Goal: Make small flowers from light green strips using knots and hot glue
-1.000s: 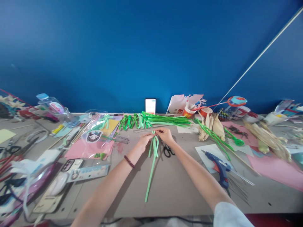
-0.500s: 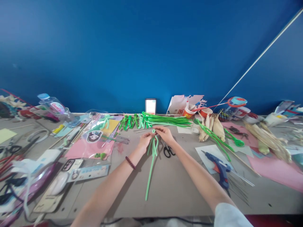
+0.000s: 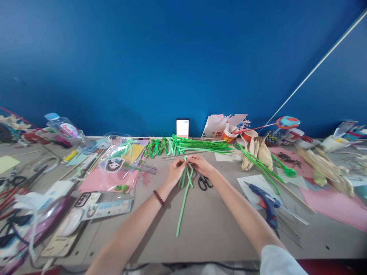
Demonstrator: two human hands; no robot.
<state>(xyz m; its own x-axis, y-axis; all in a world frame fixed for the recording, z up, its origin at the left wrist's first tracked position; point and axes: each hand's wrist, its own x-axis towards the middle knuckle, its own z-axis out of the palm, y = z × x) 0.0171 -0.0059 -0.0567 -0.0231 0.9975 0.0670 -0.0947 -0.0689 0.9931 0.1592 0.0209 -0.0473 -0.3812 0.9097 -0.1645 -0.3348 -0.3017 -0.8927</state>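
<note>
Stems [image 3: 183, 206] trail just left of the scissors [image 3: 205, 182], their top pinched by left hand [image 3: 175, 171] and right hand [image 3: 200, 164].

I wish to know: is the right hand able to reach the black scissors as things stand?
Probably yes: the black scissors lie close by the right hand, handles uncovered, though it seems busy pinching the pale green strands.

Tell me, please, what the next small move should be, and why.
Perhaps steady the light green strips with the left hand and twist their top with the right hand, since both hands' fingertips meet there while the lower ends hang loose.
</note>
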